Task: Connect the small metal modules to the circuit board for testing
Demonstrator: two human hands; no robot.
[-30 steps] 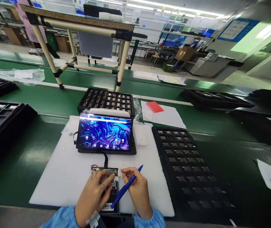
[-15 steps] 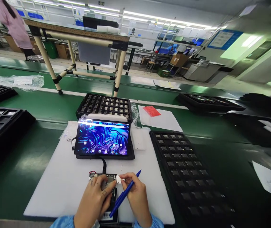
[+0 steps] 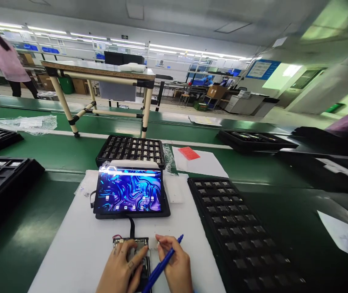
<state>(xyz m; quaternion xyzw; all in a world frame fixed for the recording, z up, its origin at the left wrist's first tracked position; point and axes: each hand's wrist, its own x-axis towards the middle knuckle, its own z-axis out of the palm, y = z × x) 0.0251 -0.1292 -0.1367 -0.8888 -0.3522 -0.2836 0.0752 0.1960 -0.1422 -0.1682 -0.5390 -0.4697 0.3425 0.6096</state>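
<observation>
A circuit board [image 3: 145,241] in a dark frame lies on the white foam sheet, joined by a black flat cable [image 3: 132,227] to the lit tablet [image 3: 131,189] in front of me. My left hand [image 3: 120,264] is on top of the board, fingers bent and pressing it, covering much of its surface. Just right of the board, my right hand [image 3: 175,260] holds a blue pen [image 3: 164,262] slanted across its fingers. Its thumb and index finger come close together near a tiny pale bit that I cannot make out. A red wire [image 3: 117,236] shows at the board's upper left corner.
A black tray [image 3: 237,232] of small parts lies right of the foam sheet [image 3: 70,244]; another parts tray [image 3: 131,148] stands behind the tablet. More black trays [image 3: 3,179] sit at left. A red sheet [image 3: 189,153] lies on white paper. A person [image 3: 7,57] in pink is far left.
The view has tilted up, so everything sits lower. The white piece that was at my right fingertips beside the board no longer shows clearly. My left hand stays on the board.
</observation>
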